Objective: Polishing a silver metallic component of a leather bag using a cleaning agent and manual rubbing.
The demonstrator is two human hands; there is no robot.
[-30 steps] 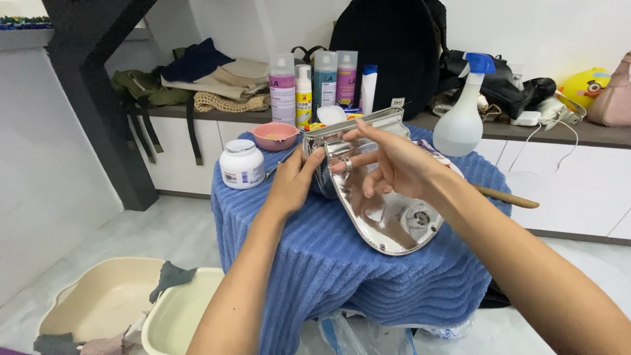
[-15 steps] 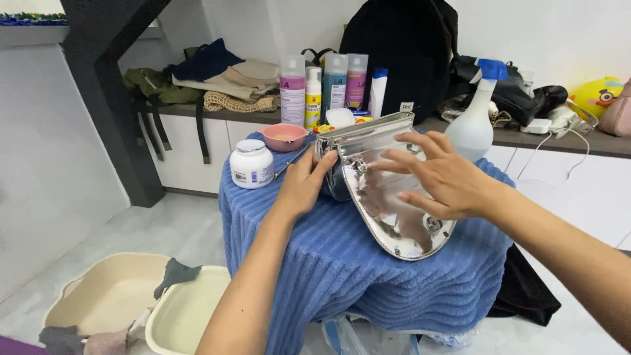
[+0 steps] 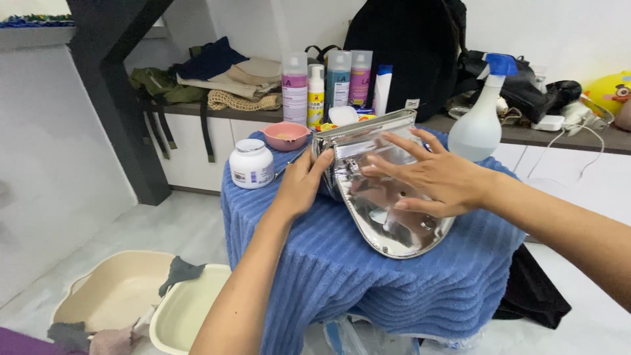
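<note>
Spreading wider than half a second ago, the right hand lies flat on the silver bag, fingers splayed. Left hand still braces the bag's end, fingers open, on the blue cloth.

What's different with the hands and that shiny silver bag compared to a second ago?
The right hand let go of the shiny silver bag's top edge, opened flat and slid down over its mirrored face, fingers spread. The left hand stayed braced against the bag's left end. The bag stayed on the blue ribbed towel, and the white jar and pink bowl did not move.
</note>
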